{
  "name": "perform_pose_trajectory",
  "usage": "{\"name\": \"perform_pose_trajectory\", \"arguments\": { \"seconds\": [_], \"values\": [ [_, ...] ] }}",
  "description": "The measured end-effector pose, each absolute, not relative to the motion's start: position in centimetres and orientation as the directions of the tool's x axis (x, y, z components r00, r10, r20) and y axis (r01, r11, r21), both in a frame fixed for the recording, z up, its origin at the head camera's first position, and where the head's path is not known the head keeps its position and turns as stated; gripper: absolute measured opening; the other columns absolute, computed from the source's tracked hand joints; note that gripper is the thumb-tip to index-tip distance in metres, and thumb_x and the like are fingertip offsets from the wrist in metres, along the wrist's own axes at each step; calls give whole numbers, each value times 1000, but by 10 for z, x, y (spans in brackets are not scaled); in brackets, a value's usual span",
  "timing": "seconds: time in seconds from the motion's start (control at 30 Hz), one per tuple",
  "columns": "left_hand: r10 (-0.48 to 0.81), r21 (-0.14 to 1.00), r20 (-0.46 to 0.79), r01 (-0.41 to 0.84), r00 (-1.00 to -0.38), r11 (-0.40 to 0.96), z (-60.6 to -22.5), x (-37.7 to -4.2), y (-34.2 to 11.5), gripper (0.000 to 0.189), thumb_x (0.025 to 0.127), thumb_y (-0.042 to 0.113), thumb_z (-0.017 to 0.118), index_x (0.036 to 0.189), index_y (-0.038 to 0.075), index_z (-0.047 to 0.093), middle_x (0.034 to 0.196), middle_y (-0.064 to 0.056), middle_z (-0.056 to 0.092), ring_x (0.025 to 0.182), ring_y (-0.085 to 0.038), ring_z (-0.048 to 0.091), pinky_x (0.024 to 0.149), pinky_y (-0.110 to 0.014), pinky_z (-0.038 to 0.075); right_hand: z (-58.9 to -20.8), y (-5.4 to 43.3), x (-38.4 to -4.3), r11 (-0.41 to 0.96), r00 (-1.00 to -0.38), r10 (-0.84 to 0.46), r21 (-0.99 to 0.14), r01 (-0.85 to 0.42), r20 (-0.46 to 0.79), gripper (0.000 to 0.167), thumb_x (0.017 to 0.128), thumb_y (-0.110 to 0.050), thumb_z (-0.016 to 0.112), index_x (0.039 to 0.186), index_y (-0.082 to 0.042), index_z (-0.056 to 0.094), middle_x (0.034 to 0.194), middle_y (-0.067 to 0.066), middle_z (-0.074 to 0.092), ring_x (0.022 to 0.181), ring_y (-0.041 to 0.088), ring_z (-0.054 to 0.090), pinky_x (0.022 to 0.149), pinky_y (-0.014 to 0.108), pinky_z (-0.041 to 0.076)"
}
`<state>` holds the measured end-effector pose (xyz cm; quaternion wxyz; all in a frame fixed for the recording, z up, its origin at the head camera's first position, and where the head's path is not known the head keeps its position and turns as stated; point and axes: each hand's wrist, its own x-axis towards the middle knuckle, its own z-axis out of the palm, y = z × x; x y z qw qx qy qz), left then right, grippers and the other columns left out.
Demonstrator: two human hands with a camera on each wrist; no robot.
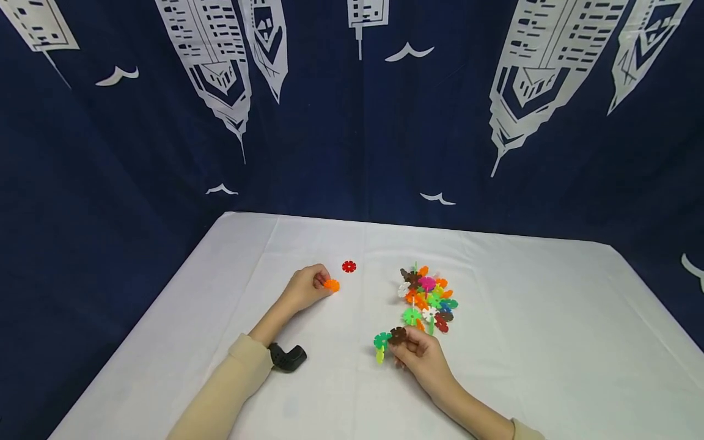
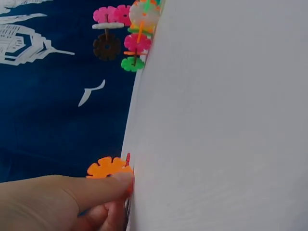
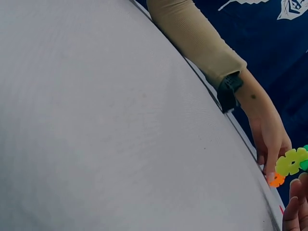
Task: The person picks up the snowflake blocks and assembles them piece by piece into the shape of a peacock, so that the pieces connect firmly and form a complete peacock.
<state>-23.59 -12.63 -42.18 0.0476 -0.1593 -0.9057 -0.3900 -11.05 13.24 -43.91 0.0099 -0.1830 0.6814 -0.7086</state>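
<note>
My left hand point(image 1: 305, 287) pinches an orange notched flower-shaped disc point(image 1: 332, 285) between thumb and fingers, low over the white table. In the left wrist view the thumb lies across the lower part of this orange disc point(image 2: 107, 166). A red disc point(image 1: 349, 266) lies flat just beyond that hand. My right hand point(image 1: 422, 359) grips a brown disc point(image 1: 398, 335), to which a green disc point(image 1: 382, 340) is joined. Below the green one hangs a yellow-green disc point(image 1: 380, 355), seen larger as a yellow-green disc point(image 3: 288, 163) in the right wrist view.
A heap of many-coloured discs point(image 1: 428, 283), several slotted together, sits just beyond the right hand. A black device point(image 1: 288, 358) is worn at the left wrist. White cloth covers the table point(image 1: 550, 318), and a dark blue printed curtain point(image 1: 330, 159) hangs behind it.
</note>
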Motion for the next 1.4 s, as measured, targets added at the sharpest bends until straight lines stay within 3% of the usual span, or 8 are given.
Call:
{"name": "perform_pose_trajectory", "arguments": {
  "seconds": [0.2,0.43,0.63,0.8,1.1,1.23,1.4],
  "values": [
    [335,769,200,359,-921,529,-418,-215,-119,10,77,0,74,80,5,67,71,2,59,61,-11,54,58,-22,49,-440,135,-112,-68,-930,-275,-970,-235,245,13,86,6,60,93,16,55,75,16,57,60,13,52,54,22,48],
    [539,954,102,235,-836,185,-415,-177,-102,11,82,0,70,92,-5,70,85,-9,69,77,-26,68,69,-33,55,-438,134,-112,-49,-948,-260,-983,-178,185,13,88,3,59,94,15,55,73,13,58,61,12,55,55,22,50],
    [498,953,174,273,-850,133,-422,-161,-92,10,80,-2,71,90,-4,72,84,-9,70,76,-27,68,65,-34,55,-436,134,-113,-100,-963,-242,-990,-97,118,18,91,0,57,89,17,51,69,10,61,58,13,58,54,23,50],
    [493,895,305,422,-815,143,-430,-157,-89,12,78,-5,72,89,-3,73,86,-9,70,76,-20,68,64,-29,55,-437,133,-114,-121,-962,-260,-991,-55,85,21,91,-1,56,91,19,49,72,9,64,58,13,59,54,22,51],
    [514,621,574,748,-638,234,-429,-155,-89,20,74,-9,73,92,-1,74,90,-6,70,86,-11,66,70,-18,51,-439,133,-115,-110,-957,-265,-990,-91,117,19,91,-1,56,89,17,49,71,11,63,60,14,62,56,25,53],
    [535,523,623,812,-571,257,-426,-153,-90,19,74,-7,74,92,-1,73,91,-6,70,86,-12,66,74,-16,50,-440,135,-116,-109,-950,-276,-987,-121,147,18,91,1,56,88,17,49,72,13,63,61,15,62,56,26,54],
    [533,498,648,832,-545,245,-427,-152,-91,19,75,-7,73,92,-1,73,92,-6,70,87,-12,66,74,-17,50,-440,136,-115,-108,-943,-291,-985,-135,162,17,91,2,56,88,18,48,73,13,63,62,14,63,57,27,54]
  ]
}}
